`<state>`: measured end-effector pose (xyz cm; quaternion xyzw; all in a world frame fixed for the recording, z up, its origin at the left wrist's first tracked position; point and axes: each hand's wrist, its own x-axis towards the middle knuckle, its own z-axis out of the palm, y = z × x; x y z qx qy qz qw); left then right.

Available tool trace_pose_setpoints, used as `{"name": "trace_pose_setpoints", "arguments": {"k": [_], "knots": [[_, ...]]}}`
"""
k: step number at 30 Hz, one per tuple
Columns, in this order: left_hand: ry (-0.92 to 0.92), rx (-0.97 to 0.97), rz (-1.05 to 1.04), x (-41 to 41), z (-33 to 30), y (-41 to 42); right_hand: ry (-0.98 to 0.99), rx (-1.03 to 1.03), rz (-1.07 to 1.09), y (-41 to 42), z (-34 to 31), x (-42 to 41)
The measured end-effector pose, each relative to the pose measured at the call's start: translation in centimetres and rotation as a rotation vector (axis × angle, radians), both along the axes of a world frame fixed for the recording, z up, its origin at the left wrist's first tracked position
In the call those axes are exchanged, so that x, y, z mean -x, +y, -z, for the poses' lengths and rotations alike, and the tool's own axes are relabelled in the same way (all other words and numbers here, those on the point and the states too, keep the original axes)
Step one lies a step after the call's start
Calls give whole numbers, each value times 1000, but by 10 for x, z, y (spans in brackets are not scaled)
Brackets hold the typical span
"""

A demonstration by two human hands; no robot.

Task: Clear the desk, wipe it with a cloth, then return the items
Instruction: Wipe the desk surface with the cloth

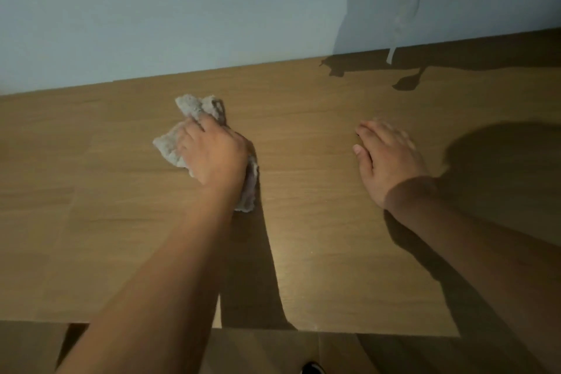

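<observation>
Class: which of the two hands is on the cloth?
The left hand holds the grey cloth against the desk; the right hand lies flat and holds nothing.

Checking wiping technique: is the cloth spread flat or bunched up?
Bunched up. The grey cloth lies crumpled in uneven lumps under the left hand on the wooden desk.
</observation>
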<state>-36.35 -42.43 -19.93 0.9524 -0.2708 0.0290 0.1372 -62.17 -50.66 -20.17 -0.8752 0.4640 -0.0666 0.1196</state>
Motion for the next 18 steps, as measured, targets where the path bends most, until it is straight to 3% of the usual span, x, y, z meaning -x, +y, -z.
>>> {"name": "trace_pose_setpoints", "arguments": {"k": [2, 5, 7, 9, 13, 16, 18], "knots": [[-3, 30, 231, 41, 1, -16, -5, -2, 10, 0, 3, 0], [13, 2, 832, 90, -4, -19, -73, 13, 1, -1, 6, 1], [-39, -29, 1039, 69, -8, -25, -125, 32, -8, -2, 9, 2], [-106, -37, 851, 22, -6, -36, -162, 56, -4, -1, 11, 3], [-17, -27, 130, -58, -12, -60, -249, 96, 8, 0, 14, 1], [17, -15, -2, -30, -10, -86, -255, 95, -7, -2, 15, 1], [48, 36, 87, 1, -8, -102, -244, 97, -16, -3, 15, 2]]}}
